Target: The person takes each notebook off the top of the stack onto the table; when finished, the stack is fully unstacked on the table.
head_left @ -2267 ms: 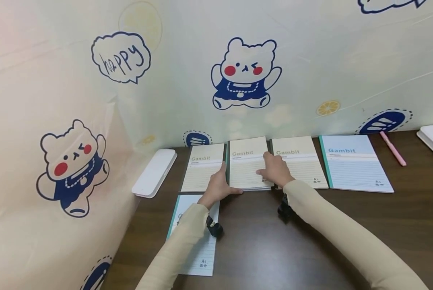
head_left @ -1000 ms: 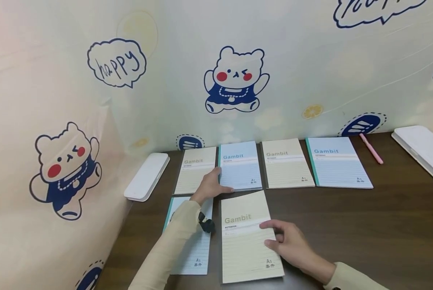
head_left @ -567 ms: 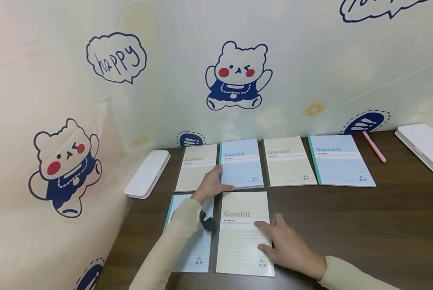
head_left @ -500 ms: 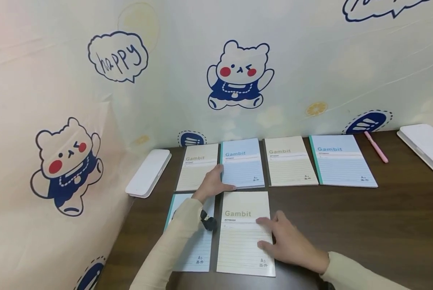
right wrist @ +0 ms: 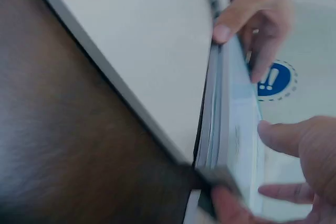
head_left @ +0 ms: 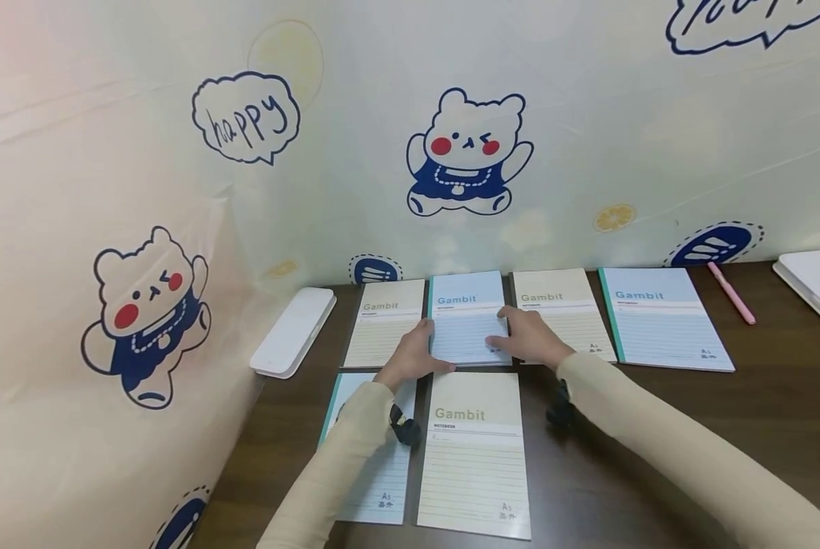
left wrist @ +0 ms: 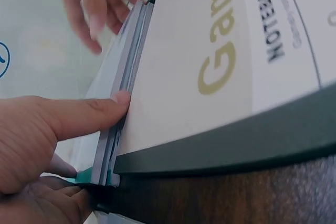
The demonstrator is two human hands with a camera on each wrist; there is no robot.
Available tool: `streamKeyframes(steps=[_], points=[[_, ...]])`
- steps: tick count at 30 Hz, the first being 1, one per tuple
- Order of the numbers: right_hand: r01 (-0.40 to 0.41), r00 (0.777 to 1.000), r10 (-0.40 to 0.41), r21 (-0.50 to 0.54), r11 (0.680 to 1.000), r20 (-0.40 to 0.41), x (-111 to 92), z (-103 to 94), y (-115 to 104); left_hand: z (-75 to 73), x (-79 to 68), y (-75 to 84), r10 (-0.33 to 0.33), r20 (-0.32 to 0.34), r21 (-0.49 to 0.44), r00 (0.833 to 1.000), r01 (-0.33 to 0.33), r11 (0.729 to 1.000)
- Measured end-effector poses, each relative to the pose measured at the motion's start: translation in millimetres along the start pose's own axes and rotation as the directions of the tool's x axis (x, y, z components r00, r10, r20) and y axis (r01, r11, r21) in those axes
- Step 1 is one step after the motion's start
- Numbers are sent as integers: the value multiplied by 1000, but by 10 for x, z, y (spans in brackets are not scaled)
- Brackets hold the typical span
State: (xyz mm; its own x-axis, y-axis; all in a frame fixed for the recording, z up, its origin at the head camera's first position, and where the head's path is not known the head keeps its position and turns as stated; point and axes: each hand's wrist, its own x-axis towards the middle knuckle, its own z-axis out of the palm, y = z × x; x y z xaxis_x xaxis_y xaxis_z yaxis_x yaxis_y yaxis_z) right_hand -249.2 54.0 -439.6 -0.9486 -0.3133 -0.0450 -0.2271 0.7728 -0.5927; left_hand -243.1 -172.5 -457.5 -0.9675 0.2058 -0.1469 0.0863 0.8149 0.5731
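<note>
A stack of notebooks with a blue "Gambit" notebook [head_left: 465, 328] on top lies in the back row. My left hand [head_left: 410, 354] holds the stack's front left corner, its thumb along the front edge and fingers at the left side. In the left wrist view the left thumb [left wrist: 100, 114] presses the layered edges. Over the stack's right side is my right hand [head_left: 530, 337], fingers spread, thumb above the blue cover. Just in front of the stack a cream notebook [head_left: 478, 473] lies flat, untouched. Beside it, a blue notebook [head_left: 369, 488] is partly hidden by my left sleeve.
Cream notebooks [head_left: 385, 320] [head_left: 568, 328] flank the stack, and another blue notebook [head_left: 664, 320] lies farther right. A pink pen [head_left: 732, 296] rests beyond it. White cases [head_left: 293, 332] [head_left: 818, 278] lie on the brown table [head_left: 657, 427] at both sides. A printed curtain [head_left: 355, 175] hangs behind.
A cream notebook came off the stack and was set down in front, uncovering the blue one. My right hand let go of it and returned to the stack; my left hand stayed.
</note>
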Motion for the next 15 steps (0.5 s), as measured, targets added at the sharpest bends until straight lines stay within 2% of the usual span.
streamKeyframes(steps=[4, 6, 10, 15], points=[[-98, 995, 100, -146, 984, 7, 149, 96, -103, 7, -10, 17, -4, -8, -20, 1000, 4, 1000], [-128, 991, 130, -182, 975, 1, 177, 128, -152, 3, -20, 22, -19, -14, -41, 1000, 19, 999], [-167, 986, 167, -144, 975, -10, 206, 130, -193, -11, -34, 21, -52, -29, -74, 998, 50, 996], [-176, 984, 175, -66, 982, -14, 225, 48, -123, 11, -34, 1, -47, -16, -78, 999, 46, 996]])
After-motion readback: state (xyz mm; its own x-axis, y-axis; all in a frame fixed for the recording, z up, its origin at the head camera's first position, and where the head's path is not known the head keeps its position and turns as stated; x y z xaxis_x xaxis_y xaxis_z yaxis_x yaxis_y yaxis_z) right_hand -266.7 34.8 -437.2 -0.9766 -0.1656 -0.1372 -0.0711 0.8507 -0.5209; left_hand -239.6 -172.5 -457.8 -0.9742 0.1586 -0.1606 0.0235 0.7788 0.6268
